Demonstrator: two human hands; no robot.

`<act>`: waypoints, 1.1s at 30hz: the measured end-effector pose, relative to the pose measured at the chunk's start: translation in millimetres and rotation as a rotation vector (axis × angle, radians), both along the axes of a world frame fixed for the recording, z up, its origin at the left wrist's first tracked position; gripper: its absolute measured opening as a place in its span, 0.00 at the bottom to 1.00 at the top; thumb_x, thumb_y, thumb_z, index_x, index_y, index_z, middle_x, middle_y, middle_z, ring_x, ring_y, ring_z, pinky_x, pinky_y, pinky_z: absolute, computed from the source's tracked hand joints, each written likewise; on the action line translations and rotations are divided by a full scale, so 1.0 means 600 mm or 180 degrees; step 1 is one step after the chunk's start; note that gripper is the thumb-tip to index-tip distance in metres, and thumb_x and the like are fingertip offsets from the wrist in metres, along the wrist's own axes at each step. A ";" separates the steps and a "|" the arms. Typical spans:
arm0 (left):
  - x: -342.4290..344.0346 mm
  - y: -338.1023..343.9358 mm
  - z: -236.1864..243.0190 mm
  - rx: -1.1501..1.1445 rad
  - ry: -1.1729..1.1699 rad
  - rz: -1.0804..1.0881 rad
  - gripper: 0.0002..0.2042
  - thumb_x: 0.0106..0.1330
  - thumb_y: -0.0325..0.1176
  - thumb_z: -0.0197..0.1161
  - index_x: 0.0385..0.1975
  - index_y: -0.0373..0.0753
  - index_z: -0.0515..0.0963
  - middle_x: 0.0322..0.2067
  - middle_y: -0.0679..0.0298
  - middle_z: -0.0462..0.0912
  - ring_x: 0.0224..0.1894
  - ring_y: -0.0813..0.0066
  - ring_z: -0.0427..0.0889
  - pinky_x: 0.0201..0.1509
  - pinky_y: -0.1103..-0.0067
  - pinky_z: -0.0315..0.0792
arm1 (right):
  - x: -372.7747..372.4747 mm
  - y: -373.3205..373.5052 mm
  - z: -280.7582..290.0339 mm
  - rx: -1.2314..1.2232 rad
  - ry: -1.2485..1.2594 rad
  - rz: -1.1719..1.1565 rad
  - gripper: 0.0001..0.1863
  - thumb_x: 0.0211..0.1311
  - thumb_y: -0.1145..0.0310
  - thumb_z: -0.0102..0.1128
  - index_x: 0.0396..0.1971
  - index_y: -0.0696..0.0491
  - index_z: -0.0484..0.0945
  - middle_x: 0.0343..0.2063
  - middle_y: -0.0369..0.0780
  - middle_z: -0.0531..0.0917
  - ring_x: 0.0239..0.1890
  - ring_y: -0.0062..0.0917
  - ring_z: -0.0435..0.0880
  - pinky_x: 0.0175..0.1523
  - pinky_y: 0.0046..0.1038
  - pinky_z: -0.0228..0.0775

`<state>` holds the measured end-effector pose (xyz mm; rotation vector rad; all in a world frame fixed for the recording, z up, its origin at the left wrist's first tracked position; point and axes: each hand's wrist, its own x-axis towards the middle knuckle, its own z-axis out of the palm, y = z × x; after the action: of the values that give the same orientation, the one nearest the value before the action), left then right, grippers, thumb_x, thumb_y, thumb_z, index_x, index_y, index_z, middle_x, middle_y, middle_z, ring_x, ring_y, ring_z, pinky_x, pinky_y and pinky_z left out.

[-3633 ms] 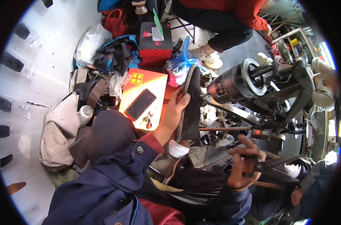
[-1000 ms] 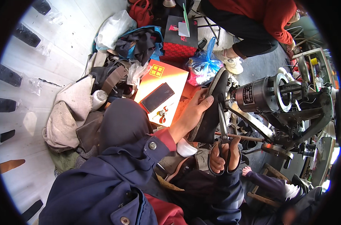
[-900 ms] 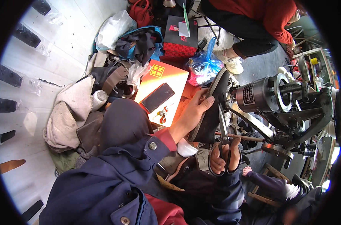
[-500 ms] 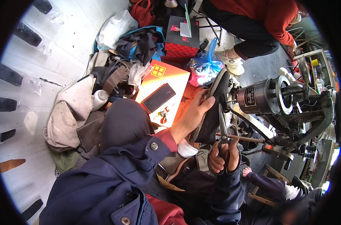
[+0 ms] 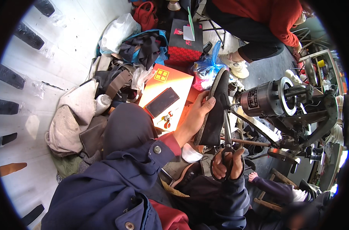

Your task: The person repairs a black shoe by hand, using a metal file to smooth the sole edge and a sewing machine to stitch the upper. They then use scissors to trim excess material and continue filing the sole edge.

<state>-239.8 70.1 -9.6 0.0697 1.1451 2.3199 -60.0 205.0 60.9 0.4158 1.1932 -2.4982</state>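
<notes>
My left hand [image 5: 195,117] grips a black shoe [image 5: 216,111], holding it upright with its sole edge turned to the right. My right hand [image 5: 227,165] is closed around the handles of black scissors [image 5: 226,143], whose blades point up along the shoe's right edge. Both hands are close in front of me, above my lap. A grey cylindrical motor on a stitching machine [image 5: 276,100] stands just right of the shoe.
An orange box [image 5: 170,96] with a dark phone [image 5: 161,102] and small keys on it lies left of the shoe. A red patterned box [image 5: 185,44], blue plastic bag [image 5: 209,65], heaped bags and cloth lie behind. A person in red sits at the top.
Over the last seconds the view shifted and my right hand came up from my lap with the scissors to the shoe's edge. In the last second the hands barely moved.
</notes>
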 end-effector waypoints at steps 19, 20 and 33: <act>0.000 0.001 0.012 0.0175 0.0051 -0.0080 0.30 0.81 0.45 0.61 0.72 0.32 0.63 0.56 0.61 0.77 0.57 0.78 0.73 0.65 0.78 0.67 | -0.029 0.006 -0.002 -0.0704 -0.0386 -0.0015 0.52 0.63 0.14 0.30 0.29 0.58 0.73 0.09 0.30 0.61 0.06 0.19 0.60 0.10 0.24 0.57; 0.000 0.001 0.010 0.0107 0.0041 -0.0110 0.30 0.81 0.45 0.61 0.72 0.32 0.63 0.56 0.61 0.76 0.57 0.78 0.73 0.65 0.78 0.67 | -0.030 0.005 -0.003 -0.0583 -0.0408 0.0000 0.52 0.64 0.14 0.31 0.29 0.58 0.73 0.09 0.30 0.61 0.06 0.19 0.60 0.10 0.23 0.57; -0.006 -0.010 0.028 0.0562 -0.0328 0.0024 0.25 0.84 0.46 0.55 0.71 0.37 0.67 0.52 0.68 0.79 0.52 0.82 0.79 0.60 0.81 0.73 | 0.006 0.013 0.004 0.0397 0.0168 0.0065 0.49 0.66 0.19 0.46 0.38 0.61 0.79 0.14 0.32 0.69 0.14 0.17 0.66 0.21 0.21 0.59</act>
<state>-243.7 64.0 7.1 0.0104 0.8902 2.3969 -56.6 212.6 63.3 0.3693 1.3719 -2.4397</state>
